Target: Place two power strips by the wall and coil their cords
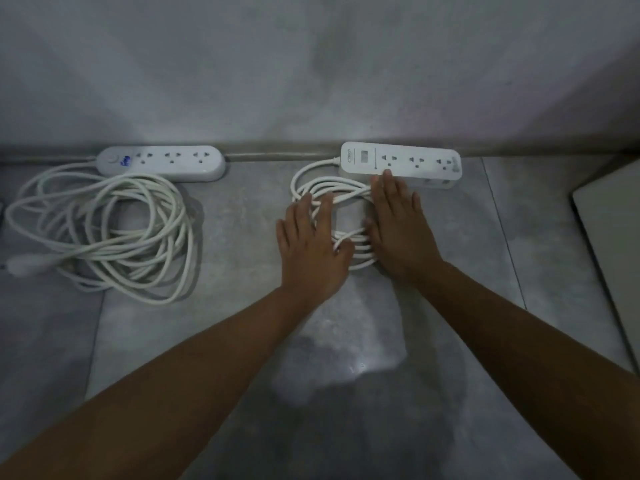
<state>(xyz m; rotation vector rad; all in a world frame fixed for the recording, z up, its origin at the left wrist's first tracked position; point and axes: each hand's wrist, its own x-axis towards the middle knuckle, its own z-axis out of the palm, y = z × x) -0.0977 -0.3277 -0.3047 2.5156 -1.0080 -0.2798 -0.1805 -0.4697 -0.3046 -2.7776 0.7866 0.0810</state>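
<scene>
Hands, left and right, flat on coiled cord beside strip.

Left power strip: glossy white plastic, rounded ends. Right power strip: matt white plastic, flatter top. Both cords: smooth white rubbery sheath. Floor: polished grey tile, light reflected. Wall: matt grey, mottled.

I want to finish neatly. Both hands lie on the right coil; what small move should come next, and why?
Probably lift both hands off. The right coil already lies compact before the right strip, which sits along the wall. The left hand and right hand only press flat on it, gripping nothing.
</scene>
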